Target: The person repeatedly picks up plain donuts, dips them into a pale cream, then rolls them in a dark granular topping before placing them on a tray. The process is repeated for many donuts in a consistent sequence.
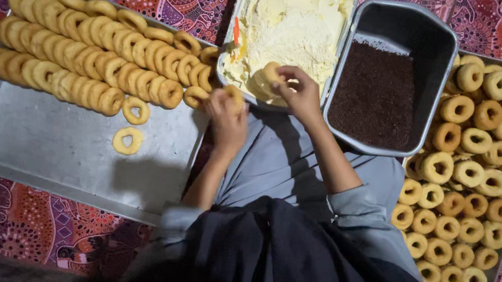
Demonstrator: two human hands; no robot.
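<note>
- Right hand (299, 93) reaches forward, fingers pinching a doughnut (269, 74) over the cream tin (289, 22).
- Left hand (227, 116) is palm-down and curled round another doughnut (234, 94) at the left tray's (74, 146) edge.
- Sprinkles tin (390, 81) sits just right.

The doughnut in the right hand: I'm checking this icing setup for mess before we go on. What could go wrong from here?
The doughnut in the right hand is held over the cream tub, so it may slip in or pick up too much. The sprinkles tub sits right beside it, so cream may drip in. The left hand holds another doughnut by the left tray, which could knock the leaning rows.
</note>
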